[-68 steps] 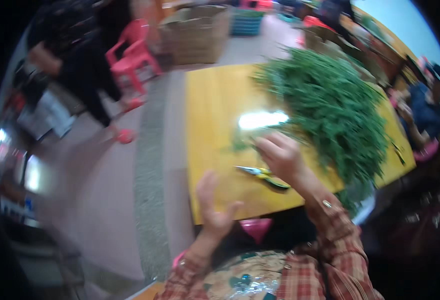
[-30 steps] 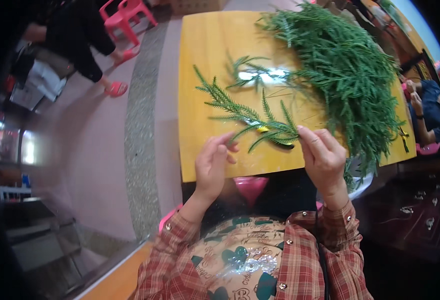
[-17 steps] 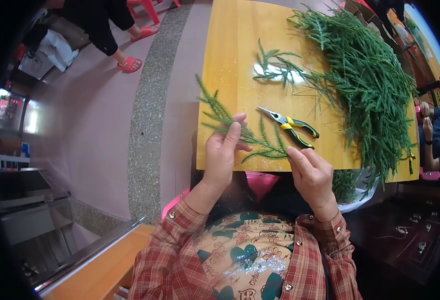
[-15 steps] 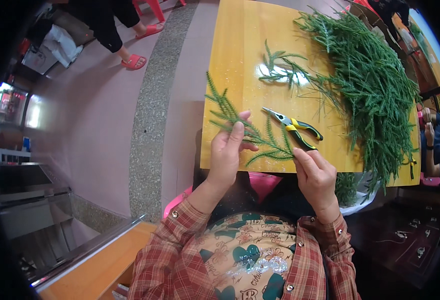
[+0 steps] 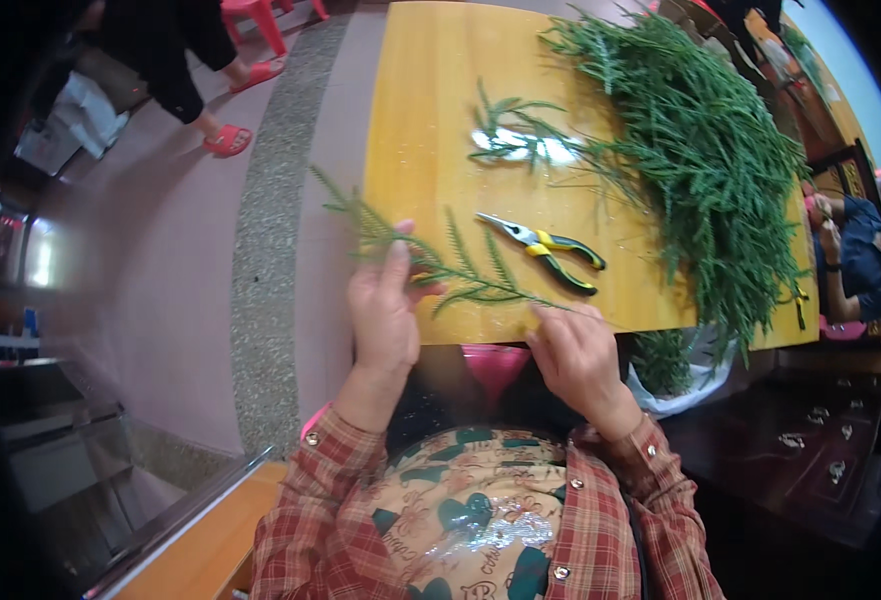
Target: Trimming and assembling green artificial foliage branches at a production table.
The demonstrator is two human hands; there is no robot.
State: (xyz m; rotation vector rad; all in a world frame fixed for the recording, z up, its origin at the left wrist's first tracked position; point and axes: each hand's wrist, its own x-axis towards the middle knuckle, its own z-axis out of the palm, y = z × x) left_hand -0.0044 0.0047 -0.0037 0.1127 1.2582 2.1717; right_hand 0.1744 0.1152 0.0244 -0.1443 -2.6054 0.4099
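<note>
My left hand is closed around a feathery green sprig, its thumb on top. The leafy tip points up and left past the table's left edge. Curled over the bare stem end is my right hand, its fingertips pinching there. The thin stem end pokes out just beyond those fingers. Beyond the sprig, needle-nose pliers with yellow and black handles lie on the table, jaws slightly apart. A few loose green sprigs lie further back.
A large heap of green sprigs covers the right side of the yellow wooden table. A white bag with greenery stands below the near edge. Another person's hand shows at far right. Red slippers are on someone's feet at left.
The sprig has shifted left and lies more level, with more bare stem showing by my right hand. Both hands have moved left. The whole view has shifted somewhat.
</note>
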